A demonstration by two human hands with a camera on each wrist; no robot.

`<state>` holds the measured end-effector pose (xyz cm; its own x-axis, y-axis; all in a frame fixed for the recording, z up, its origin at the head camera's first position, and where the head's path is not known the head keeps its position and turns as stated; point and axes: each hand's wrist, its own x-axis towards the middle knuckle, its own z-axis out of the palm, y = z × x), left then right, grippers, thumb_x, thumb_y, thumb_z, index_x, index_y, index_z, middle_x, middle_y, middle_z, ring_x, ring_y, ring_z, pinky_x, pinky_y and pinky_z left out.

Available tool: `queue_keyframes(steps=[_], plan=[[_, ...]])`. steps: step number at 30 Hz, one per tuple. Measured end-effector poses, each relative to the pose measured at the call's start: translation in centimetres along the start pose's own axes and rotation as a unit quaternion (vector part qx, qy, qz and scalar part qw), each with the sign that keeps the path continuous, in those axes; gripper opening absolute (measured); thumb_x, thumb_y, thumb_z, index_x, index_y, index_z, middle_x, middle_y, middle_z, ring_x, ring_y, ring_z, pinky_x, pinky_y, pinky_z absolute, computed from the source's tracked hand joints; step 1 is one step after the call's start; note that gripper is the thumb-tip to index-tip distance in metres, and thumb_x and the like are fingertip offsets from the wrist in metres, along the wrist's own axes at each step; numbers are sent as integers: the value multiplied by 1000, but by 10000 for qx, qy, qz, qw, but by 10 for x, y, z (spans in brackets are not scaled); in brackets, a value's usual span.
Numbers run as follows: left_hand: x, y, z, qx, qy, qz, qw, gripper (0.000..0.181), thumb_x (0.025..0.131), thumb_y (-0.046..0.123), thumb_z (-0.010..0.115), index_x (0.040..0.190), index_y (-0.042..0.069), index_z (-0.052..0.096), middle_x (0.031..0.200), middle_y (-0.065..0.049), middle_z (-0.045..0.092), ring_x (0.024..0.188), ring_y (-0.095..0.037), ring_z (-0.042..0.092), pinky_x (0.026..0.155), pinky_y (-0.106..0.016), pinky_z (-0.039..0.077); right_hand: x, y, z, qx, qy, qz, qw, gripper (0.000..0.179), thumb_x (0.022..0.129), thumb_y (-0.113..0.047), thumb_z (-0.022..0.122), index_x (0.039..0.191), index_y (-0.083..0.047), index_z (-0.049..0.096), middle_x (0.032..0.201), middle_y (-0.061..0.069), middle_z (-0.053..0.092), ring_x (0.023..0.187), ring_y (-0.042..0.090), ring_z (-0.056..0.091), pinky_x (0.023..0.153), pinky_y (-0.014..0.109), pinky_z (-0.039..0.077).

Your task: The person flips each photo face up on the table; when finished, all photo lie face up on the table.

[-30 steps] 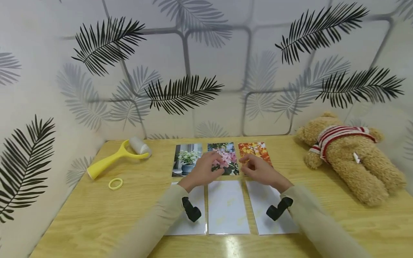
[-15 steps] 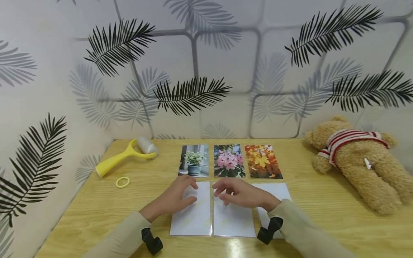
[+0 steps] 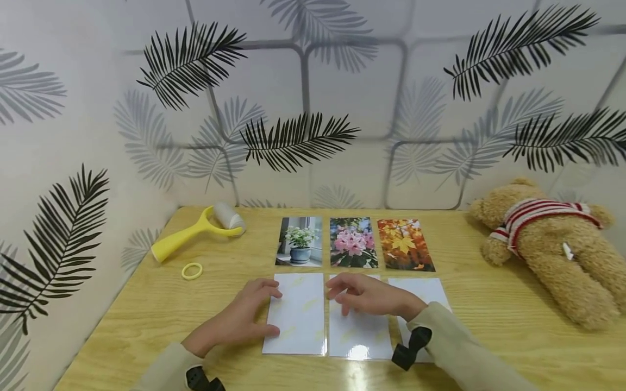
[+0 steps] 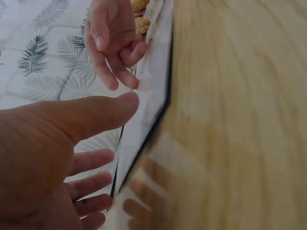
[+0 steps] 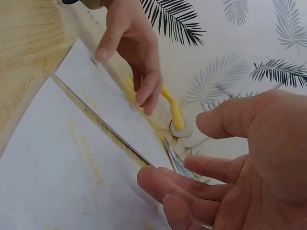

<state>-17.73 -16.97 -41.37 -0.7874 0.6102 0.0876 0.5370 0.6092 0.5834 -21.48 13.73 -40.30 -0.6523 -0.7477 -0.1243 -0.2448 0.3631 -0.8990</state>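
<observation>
My left hand [image 3: 239,315] is at the left edge of the left white sheet [image 3: 295,317], thumb and fingers spread with nothing between them. Over the middle white sheet [image 3: 359,336] is my right hand [image 3: 371,296], its fingers loosely bent and holding nothing. The right white sheet [image 3: 425,290] lies partly behind the right wrist. Faint yellow marks show on the sheets. Behind them lie three photos in a row: a potted plant photo [image 3: 299,241], a pink flower photo [image 3: 354,243] and an autumn leaf photo [image 3: 406,244]. The left wrist view shows my left thumb [image 4: 96,117] held apart from the fingers.
At the back left lies a yellow-handled lint roller [image 3: 198,231], with a yellow ring [image 3: 192,271] in front of it. A teddy bear [image 3: 552,244] in a striped shirt lies at the right. The leaf-patterned wall [image 3: 342,179] borders the wooden table [image 3: 142,315].
Both hands have come back from over the photos to the white sheets, uncovering the photos. The left hand then moved further left to the left sheet's edge. The head view has shifted slightly.
</observation>
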Motion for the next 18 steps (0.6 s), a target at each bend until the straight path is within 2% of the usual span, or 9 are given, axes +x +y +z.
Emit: queue_keyframes(steps=[4,8,11,14,18], plan=[[-6,-2,-2,-118,-202,-144,9996,50,82,30,77,120,3,56,140,-19,41,130,-40,35,102,-60,31,2,-1,0,-13,150,121,9998,40,102,-15,46,135,8,44,124,23,60,79,18,65,68,27,49],[-8,-5,0,-136,-132,-134,9997,50,82,31,76,119,4,57,140,-18,41,129,-39,35,102,-60,30,7,-7,3,299,373,512,9975,43,102,-21,49,134,7,46,120,19,64,77,17,67,68,30,51],[-7,-7,4,-149,-50,-84,9998,51,82,32,77,120,5,57,139,-17,42,129,-39,35,102,-59,30,9,-12,5,695,765,968,9899,44,100,-22,51,134,6,47,117,17,66,74,17,69,65,30,52],[-7,-8,6,-216,-15,-84,9997,52,82,33,77,121,5,57,139,-16,42,129,-39,35,102,-58,29,10,-16,9,1010,1236,1323,9783,45,100,-21,51,135,7,47,116,19,66,71,17,70,61,29,52],[-8,-11,8,-332,14,-168,9993,54,81,33,77,122,5,56,140,-16,41,129,-38,34,102,-58,29,12,-19,14,1341,1567,1459,9676,45,102,-19,48,137,7,44,125,23,61,76,19,71,59,28,52]])
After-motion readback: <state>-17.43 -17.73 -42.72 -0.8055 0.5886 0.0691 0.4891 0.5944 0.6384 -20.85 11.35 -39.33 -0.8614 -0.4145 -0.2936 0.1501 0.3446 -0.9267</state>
